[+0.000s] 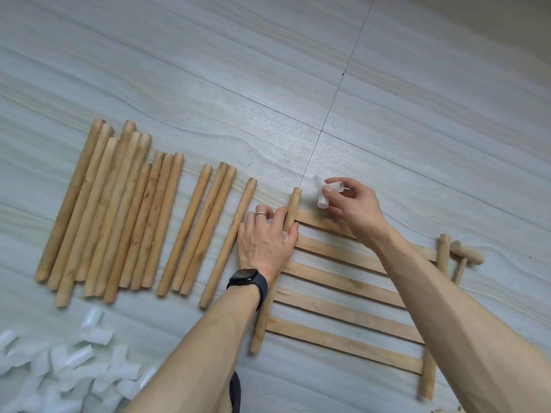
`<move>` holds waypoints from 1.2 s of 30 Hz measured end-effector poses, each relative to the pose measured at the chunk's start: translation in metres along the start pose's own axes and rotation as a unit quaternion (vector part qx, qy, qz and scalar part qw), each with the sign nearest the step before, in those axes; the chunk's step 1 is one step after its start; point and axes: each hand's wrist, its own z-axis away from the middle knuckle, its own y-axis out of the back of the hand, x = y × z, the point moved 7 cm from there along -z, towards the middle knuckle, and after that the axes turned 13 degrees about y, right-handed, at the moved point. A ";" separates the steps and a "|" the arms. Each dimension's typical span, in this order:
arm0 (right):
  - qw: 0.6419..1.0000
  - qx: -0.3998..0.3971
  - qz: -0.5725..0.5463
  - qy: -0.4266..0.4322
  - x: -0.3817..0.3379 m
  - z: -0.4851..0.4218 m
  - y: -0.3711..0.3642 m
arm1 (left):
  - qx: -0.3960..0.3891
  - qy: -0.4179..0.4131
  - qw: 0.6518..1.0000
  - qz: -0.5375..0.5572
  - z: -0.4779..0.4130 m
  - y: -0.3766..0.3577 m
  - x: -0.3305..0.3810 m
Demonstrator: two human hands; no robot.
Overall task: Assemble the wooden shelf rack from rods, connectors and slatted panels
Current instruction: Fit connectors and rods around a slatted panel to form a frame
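Note:
A slatted wooden panel lies flat on the tiled floor at lower right, with a round rail on each side. My left hand grips the panel's left rail near its far end, thumb and fingers curled around it. My right hand holds a white plastic connector by pinching it just right of that rail's tip. Several loose wooden rods lie side by side to the left.
A pile of white plastic connectors lies at the bottom left. A small wooden mallet rests on the floor beside the panel's right rail. Bare grey tile spreads beyond the parts.

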 end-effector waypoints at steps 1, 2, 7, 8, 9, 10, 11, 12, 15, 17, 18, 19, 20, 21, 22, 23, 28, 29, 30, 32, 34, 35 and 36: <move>1.000 0.001 -0.029 -0.006 -0.001 0.001 0.000 | -0.001 0.000 1.000 0.000 0.000 0.000 0.000; 0.998 0.000 -0.064 -0.018 0.000 0.003 0.000 | -0.001 0.000 1.000 -0.001 0.000 -0.001 -0.001; 0.918 -0.028 -0.358 -0.168 0.001 0.019 -0.009 | 0.006 0.000 1.000 0.004 -0.001 -0.002 -0.001; 0.895 -0.035 -0.401 -0.192 0.001 0.021 -0.010 | 0.007 0.000 1.000 0.005 -0.001 -0.002 -0.002; 0.885 -0.044 -0.416 -0.205 0.000 0.022 -0.011 | 0.008 0.000 1.000 0.006 -0.001 -0.003 -0.002; 0.892 -0.048 -0.399 -0.206 0.002 0.021 -0.012 | 0.008 0.000 1.000 0.007 -0.001 -0.002 -0.002; 0.920 -0.044 -0.340 -0.187 0.004 0.019 -0.011 | 0.007 0.001 1.000 0.008 -0.001 -0.002 -0.002; 0.959 -0.029 -0.239 -0.150 0.005 0.015 -0.007 | 0.004 0.002 1.000 0.010 -0.001 -0.002 -0.002; 0.996 0.024 0.080 -0.011 -0.007 0.003 0.000 | -0.001 0.005 1.000 0.015 -0.001 -0.003 -0.003; 0.981 -0.007 0.187 0.050 -0.021 -0.005 -0.009 | 0.001 0.003 1.000 0.016 0.000 -0.003 -0.004; 0.970 -0.034 0.232 0.071 -0.026 -0.009 -0.015 | 0.000 0.003 1.000 0.016 0.000 -0.003 -0.004; 0.957 -0.057 0.269 0.087 -0.031 -0.012 -0.019 | -0.003 0.003 1.000 0.014 0.000 -0.003 -0.004; 0.945 -0.077 0.301 0.101 -0.037 -0.016 -0.022 | -0.006 0.004 1.000 0.014 0.000 -0.003 -0.004; 0.933 -0.095 0.329 0.113 -0.042 -0.020 -0.025 | -0.007 0.006 1.000 0.015 0.000 -0.002 -0.004; 0.919 -0.114 0.356 0.124 -0.046 -0.023 -0.028 | -0.009 0.008 1.000 0.017 0.000 -0.002 -0.004; 0.906 -0.133 0.378 0.133 -0.050 -0.026 -0.031 | -0.012 0.011 1.000 0.020 0.000 -0.002 -0.004; 0.872 -0.198 0.423 0.145 -0.055 -0.041 -0.046 | -0.022 0.017 0.999 0.026 0.000 -0.004 -0.005; 0.864 -0.213 0.434 0.140 -0.054 -0.043 -0.049 | -0.022 0.017 0.999 0.027 0.000 -0.004 -0.005; 0.854 -0.230 0.448 0.134 -0.052 -0.044 -0.053 | -0.023 0.018 0.999 0.028 -0.001 -0.004 -0.005; 0.842 -0.252 0.462 0.122 -0.048 -0.045 -0.056 | -0.024 0.019 0.999 0.027 -0.001 -0.004 -0.005; 0.860 -0.241 0.436 0.111 -0.047 -0.049 -0.053 | -0.022 0.018 0.999 0.023 -0.001 -0.005 -0.006; 0.881 -0.226 0.402 0.105 -0.047 -0.051 -0.051 | -0.022 0.016 0.999 0.022 -0.002 -0.005 -0.006; 0.900 -0.214 0.366 0.104 -0.048 -0.053 -0.050 | -0.023 0.014 0.999 0.021 -0.002 -0.006 -0.006</move>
